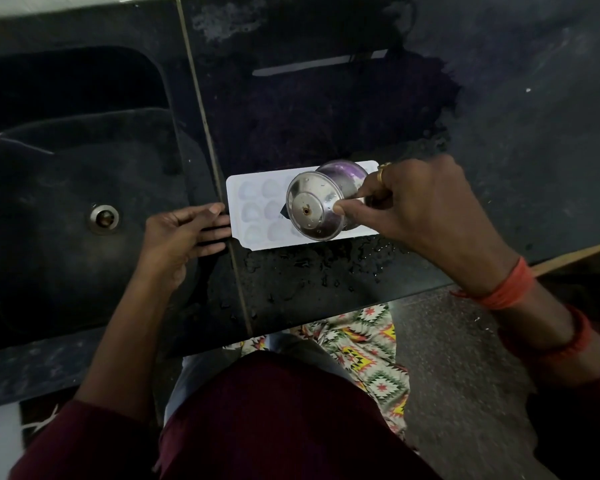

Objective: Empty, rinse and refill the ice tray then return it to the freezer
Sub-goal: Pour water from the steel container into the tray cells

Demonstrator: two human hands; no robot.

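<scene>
A white ice tray (253, 209) with round cells lies flat on the black counter, just right of the sink. My right hand (413, 209) grips a steel tumbler (321, 202), tipped on its side above the tray's right half with its base facing me. The tumbler and hand hide the tray's right cells. My left hand (181, 233) rests open on the sink's edge, its fingertips touching the tray's left end. I cannot tell whether water is flowing from the tumbler.
The black sink (66, 188) with a metal drain (104, 216) fills the left. Water drops lie on the counter (309, 271) in front of the tray. A counter seam (205, 133) runs past the tray's left end. A patterned cloth (368, 351) lies on the floor below.
</scene>
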